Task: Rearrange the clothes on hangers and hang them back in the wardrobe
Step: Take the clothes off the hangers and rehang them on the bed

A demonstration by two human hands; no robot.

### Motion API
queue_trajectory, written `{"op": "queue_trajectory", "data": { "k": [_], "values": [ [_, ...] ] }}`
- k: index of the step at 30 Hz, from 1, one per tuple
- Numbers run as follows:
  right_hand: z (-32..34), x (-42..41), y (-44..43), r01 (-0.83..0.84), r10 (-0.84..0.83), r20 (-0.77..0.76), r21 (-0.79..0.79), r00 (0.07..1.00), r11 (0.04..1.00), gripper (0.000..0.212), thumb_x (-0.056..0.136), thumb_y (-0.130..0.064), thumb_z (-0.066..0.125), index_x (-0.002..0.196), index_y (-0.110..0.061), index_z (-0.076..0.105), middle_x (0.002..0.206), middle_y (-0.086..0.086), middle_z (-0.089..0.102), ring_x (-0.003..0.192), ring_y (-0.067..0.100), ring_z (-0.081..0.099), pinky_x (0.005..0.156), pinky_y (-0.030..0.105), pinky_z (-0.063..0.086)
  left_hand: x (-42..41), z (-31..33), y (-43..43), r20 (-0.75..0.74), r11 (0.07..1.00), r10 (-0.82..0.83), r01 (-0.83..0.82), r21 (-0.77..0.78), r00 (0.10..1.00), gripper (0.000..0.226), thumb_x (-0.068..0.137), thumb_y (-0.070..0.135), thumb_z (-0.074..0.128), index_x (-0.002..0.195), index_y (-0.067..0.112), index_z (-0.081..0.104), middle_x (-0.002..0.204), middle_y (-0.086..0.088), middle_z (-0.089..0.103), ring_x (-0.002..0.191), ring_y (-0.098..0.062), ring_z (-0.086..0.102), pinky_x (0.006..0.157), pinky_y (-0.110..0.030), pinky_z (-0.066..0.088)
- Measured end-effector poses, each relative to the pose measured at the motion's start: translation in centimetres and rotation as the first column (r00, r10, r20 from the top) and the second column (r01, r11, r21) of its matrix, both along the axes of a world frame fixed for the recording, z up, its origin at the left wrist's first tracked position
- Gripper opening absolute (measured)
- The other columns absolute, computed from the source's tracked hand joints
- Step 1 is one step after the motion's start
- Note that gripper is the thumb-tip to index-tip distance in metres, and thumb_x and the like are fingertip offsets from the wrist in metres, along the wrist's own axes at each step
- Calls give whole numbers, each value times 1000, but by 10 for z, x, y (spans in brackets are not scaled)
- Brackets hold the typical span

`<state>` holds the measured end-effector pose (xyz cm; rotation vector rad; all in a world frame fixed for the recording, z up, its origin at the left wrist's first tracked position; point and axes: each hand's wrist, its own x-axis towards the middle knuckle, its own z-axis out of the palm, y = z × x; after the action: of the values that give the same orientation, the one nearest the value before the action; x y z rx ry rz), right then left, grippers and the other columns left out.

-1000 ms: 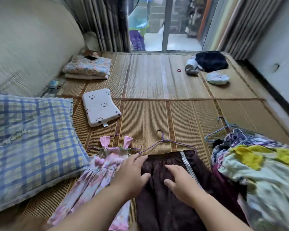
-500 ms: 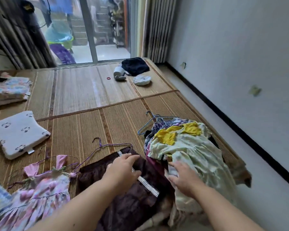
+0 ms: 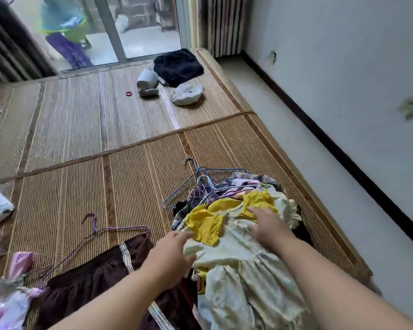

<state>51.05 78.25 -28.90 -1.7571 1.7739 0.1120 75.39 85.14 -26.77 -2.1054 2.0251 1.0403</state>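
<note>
The right hand (image 3: 270, 228) lies open and flat on the cream dress (image 3: 243, 263) below its yellow collar, and the left hand (image 3: 169, 251) touches its near edge with straight fingers. The dress tops the pile of clothes (image 3: 248, 181) on the woven mat (image 3: 129, 177). This looks like choosing the next garment, which calls for gripping it and lifting it clear of the tangled hangers. Half a second ago the left hand was on the brown skirt (image 3: 88, 282).

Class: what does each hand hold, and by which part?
Nothing is gripped. The right hand lies flat on the yellow-and-cream dress near its collar; the left hand touches its sleeve, fingers straight.
</note>
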Motion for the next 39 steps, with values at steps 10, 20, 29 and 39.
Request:
{"op": "queue_trajectory", "data": {
  "k": [10,20,29,39],
  "values": [
    [-108,-30,-111,-121,121,-150,6,981,993,44,95,-21,37,139,-24,38,148,-1,37,136,21,34,109,40,34,-30,-104,-86,100,995,-31,21,102,995,63,89,41,55,145,33,28,150,4,30,136,-17,33,112,-37,33],
    [-110,-22,-119,-283,235,-338,-99,911,954,25,81,-28,47,102,-25,62,106,0,62,108,25,51,83,34,43,-28,-131,-87,155,992,59,-75,105,986,74,86,42,58,148,33,17,158,-2,9,143,-24,17,115,-41,27],
    [-18,-55,-42,-160,204,257,-182,945,970,53,63,-7,51,83,-54,63,98,-26,61,99,8,59,89,27,47,-5,-56,-79,84,998,63,-65,23,995,38,93,37,47,128,24,47,128,-4,53,120,-25,50,97,-41,44],
    [103,47,67,-95,166,276,-254,947,963,44,79,-5,65,105,-40,69,95,-15,68,92,7,63,86,26,50,96,54,76,-252,955,264,-290,-70,931,18,97,25,49,82,32,57,82,10,60,78,-11,54,60,-24,37]
  ]
}}
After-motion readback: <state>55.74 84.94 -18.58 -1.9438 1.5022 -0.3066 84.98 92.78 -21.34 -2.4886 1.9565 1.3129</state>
